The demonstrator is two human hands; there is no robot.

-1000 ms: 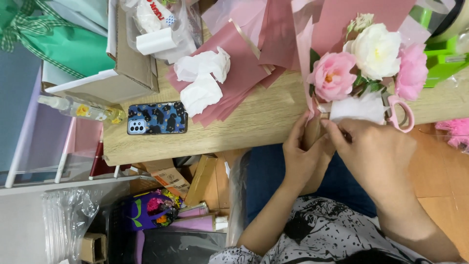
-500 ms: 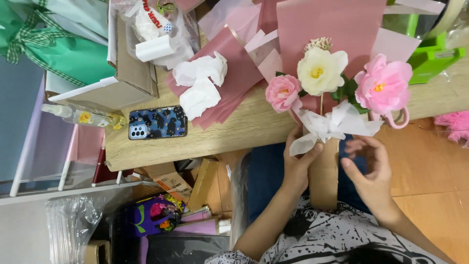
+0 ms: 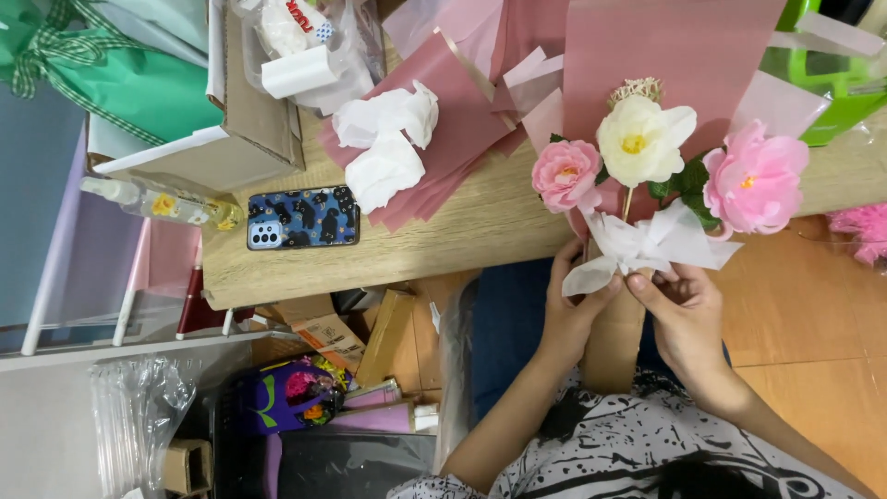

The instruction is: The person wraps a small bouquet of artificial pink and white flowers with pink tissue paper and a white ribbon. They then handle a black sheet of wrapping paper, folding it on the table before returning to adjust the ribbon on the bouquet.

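1. The left hand (image 3: 575,310) is closed around the lower part of a small bouquet (image 3: 647,176), with its thumb and fingers pinching the loose end of the white tissue wrap (image 3: 647,245) at the stems.
2. The right hand (image 3: 684,319) is curled just beside the left one, its fingertips pinching the underside of the same white tissue wrap; both hands touch the wrap.
3. The bouquet stands just off the near edge of the wooden tabletop (image 3: 443,245), held up above the person's lap, with its blooms leaning over the tabletop.
4. In the bouquet, a cream flower (image 3: 644,140) sits in the middle, a small pink flower (image 3: 565,174) to its left and a larger pink flower (image 3: 756,177) to its right, with green leaves between them.
5. Behind the bouquet lie sheets of dusty pink paper (image 3: 674,55).
6. Left of the bouquet, crumpled white tissue (image 3: 383,139) rests on more pink sheets.
7. Further left of the bouquet, a phone in a dark patterned case (image 3: 303,220) lies flat on the tabletop, near a small spray bottle (image 3: 162,203).
8. A green container (image 3: 832,102) sits right of the bouquet.
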